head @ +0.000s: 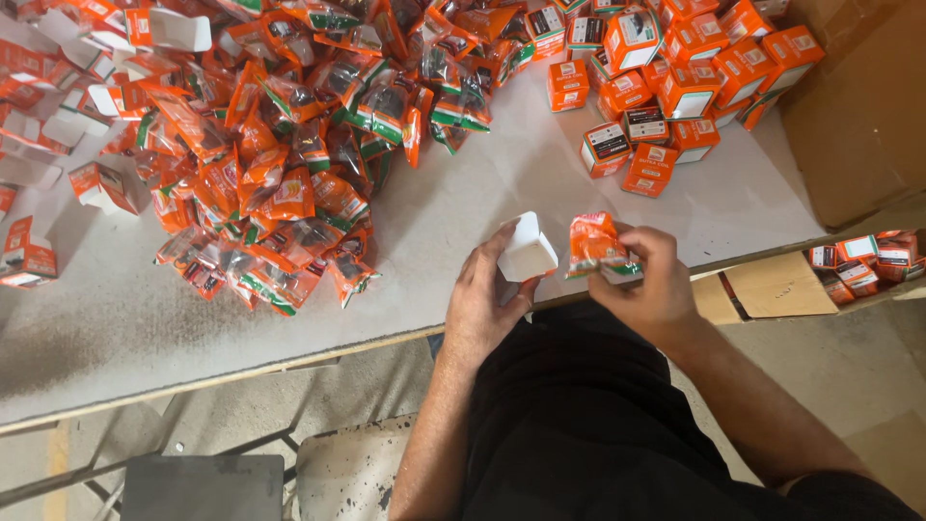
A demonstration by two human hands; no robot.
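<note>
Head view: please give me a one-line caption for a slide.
Left hand holds an open white box, right hand an orange packet, beside a packet pile on a grey table.

Bare table [463,193] strip is left free ahead of both hands; left side is blocked by sachet heap [280,183], far right by closed boxes [666,87] and carton [858,106]

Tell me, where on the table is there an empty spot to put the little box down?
Bare tabletop lies between the pile of orange packets and the stacked orange boxes, right above the left hand. Another free strip runs along the near edge, below the pile. The far side is crowded.
</note>
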